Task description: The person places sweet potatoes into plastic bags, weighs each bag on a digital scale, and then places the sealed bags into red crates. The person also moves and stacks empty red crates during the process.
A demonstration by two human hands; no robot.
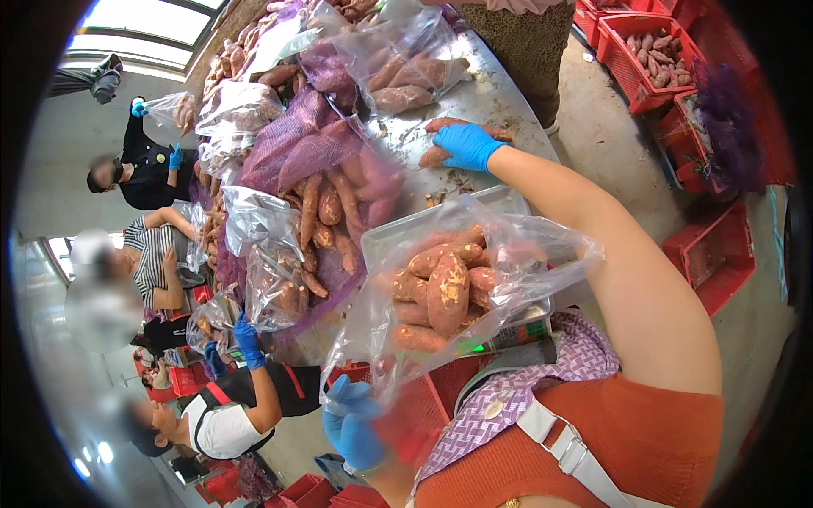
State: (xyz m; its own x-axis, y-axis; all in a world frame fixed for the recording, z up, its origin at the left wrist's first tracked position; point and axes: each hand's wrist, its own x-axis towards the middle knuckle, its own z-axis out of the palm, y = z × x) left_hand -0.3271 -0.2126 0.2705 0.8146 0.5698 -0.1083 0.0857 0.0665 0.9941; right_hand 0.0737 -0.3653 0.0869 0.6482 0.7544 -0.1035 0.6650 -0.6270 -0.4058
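My right hand [470, 148], in a blue glove, grips sweet potatoes [436, 157] lying on the metal table [522, 135]. My left hand [354, 427], also gloved in blue, holds the edge of a clear plastic bag [542, 250] near the lower middle. The open bag rests on a metal tray [391, 233], apparently on a scale, with several sweet potatoes [447, 295] inside it.
Purple mesh sacks [296, 157] and bagged sweet potatoes [398, 76] cover the table's left side. Three co-workers [220, 411] in view stand along the left, handling bags. Red crates [639, 63] line the right, one holding sweet potatoes; another [707, 254] sits lower.
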